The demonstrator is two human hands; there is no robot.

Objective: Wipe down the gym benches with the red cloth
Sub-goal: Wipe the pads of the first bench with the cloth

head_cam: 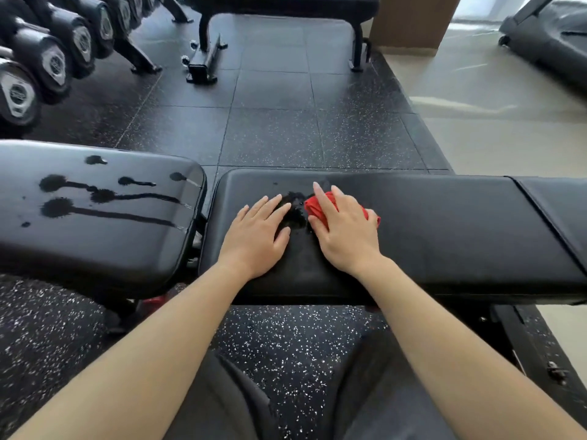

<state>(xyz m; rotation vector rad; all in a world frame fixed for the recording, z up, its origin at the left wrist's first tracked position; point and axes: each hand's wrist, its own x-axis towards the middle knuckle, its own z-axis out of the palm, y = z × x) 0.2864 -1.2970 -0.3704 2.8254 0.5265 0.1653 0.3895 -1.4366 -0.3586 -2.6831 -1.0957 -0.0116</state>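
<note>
Grips red cloth (314, 208) in right hand (344, 230) to mop the spill (295, 212); rests released left hand (257, 233) flat alongside, probably bracing.

Three black padded bench sections sit in the near row: the left bench section (95, 246), the middle bench section (444, 236) and the right bench section (562, 201). One far black bench (286, 4) stands beyond them. There is one crumpled red cloth (317, 208), two bare hands, the left hand (257, 231) and the right hand (347, 231), one treadmill (546, 39), and at least five black dumbbells (54, 63).
</note>
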